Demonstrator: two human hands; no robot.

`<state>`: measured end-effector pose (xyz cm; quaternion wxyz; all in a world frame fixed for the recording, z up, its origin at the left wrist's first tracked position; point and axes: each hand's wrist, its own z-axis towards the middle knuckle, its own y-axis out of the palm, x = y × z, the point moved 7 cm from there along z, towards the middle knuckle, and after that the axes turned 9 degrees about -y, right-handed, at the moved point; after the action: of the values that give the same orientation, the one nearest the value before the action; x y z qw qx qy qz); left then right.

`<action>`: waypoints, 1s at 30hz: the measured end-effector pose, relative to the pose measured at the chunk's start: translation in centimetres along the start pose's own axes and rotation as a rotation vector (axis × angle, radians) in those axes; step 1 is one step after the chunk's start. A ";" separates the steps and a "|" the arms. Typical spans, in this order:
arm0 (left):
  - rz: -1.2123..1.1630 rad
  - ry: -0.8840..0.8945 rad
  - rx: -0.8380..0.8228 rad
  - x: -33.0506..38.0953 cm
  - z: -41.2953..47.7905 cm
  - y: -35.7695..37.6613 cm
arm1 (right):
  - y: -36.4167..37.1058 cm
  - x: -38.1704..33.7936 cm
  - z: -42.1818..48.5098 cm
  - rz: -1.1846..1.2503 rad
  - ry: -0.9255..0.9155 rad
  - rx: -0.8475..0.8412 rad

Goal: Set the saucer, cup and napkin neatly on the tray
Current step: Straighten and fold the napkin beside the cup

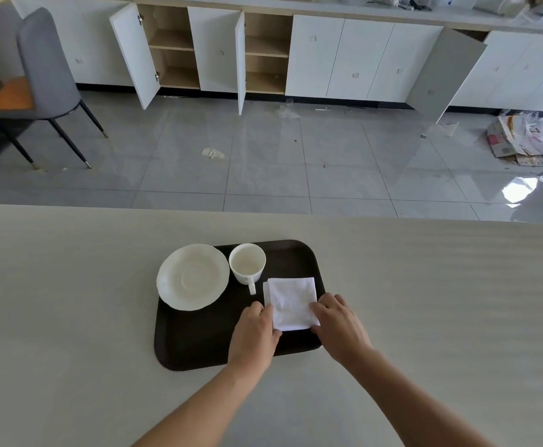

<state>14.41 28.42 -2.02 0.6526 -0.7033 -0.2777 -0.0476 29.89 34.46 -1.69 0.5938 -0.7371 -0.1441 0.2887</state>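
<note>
A dark brown tray (199,340) lies on the pale table. A white saucer (192,281) rests at the tray's far left corner, its rim slightly over the left edge. An empty white cup (247,262) stands upright right of the saucer, handle pointing toward me. A folded white napkin (291,301) lies flat on the tray's right side. My left hand (253,337) pinches the napkin's near left edge. My right hand (339,325) has its fingertips on the napkin's near right edge.
The table (70,317) stretches wide on both sides of the tray, its far edge just beyond the tray. Beyond are a tiled floor, a grey chair (42,75) at far left, and white cabinets (328,56) with several doors open.
</note>
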 end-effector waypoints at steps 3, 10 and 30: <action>0.003 0.000 0.008 0.3 0.0 0.1 | 0.0 0.4 -0.1 0.014 0.012 0.024; 0.057 0.001 0.031 1.1 0.3 0.1 | -0.4 0.8 0.3 0.027 0.022 0.081; 0.675 0.396 0.147 4.0 2.0 -0.4 | -0.6 2.0 3.0 0.030 0.037 0.114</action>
<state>16.97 31.59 -0.24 0.7212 -0.6836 0.0979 0.0549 29.80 38.10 -1.99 0.6331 -0.7092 -0.1054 0.2918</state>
